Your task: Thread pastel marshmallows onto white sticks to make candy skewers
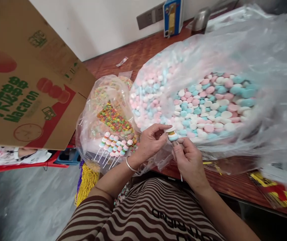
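Note:
In front of my chest, my right hand [189, 160] grips a white stick whose lower end shows below the palm. At its top sits a small stack of candies [173, 135], pale blue and white with a yellowish ring between. My left hand [151, 141] pinches the white marshmallow [170, 129] at the top of this stack. Just behind both hands lies a big clear plastic bag [156, 63] of pink, white and blue marshmallows [210, 107]. To the left, several finished-looking candy skewers [114, 146] lie side by side on a bag of colourful ring candies [114, 118].
A large cardboard box [30, 77] stands at the left. At the back wall are a blue box [173, 18] and a metal cup [200, 20]. Yellow-and-red packaging [275, 190] lies near the table's right front edge. Gold fringe [89, 182] hangs at the lower left.

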The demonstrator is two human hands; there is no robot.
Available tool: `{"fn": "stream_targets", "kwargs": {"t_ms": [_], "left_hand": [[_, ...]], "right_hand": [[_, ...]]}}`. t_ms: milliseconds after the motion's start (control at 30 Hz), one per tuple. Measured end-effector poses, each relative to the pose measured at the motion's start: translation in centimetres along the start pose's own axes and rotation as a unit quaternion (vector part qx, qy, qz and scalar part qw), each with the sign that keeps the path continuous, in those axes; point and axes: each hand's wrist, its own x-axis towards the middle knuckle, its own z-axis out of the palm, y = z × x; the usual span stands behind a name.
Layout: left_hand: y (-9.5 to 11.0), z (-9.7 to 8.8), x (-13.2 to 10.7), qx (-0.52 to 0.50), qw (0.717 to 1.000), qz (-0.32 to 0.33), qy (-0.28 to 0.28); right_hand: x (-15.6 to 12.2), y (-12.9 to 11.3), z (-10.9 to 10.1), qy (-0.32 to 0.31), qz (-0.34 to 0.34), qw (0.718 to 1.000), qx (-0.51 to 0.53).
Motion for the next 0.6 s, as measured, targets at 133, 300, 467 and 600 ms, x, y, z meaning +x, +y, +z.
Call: {"fn": "stream_targets", "kwargs": {"t_ms": [133,300,467,600], "left_hand": [[0.1,-4.1,-2.7,0.027,0.998,0.003,0.048],[-1.4,-12.5,-3.6,0.119,0.986,-0.034,0.115],[-4.7,-21.5,2.1,0.448,0.877,-0.039,0.169],[-7.3,-24.3,7.1,0.563,0.819,-0.086,0.069]], "right_hand": [[0.9,-0.7,3.4,-0.027,-0.013,0.999,0.016],[1.6,-1.6,6.2,-0.088,-0.006,0.995,0.055],[1.7,-1.9,7.5,-0.143,-0.023,0.989,0.027],[1.8,-2.0,8.1,-0.161,-0.028,0.987,0.000]]}}
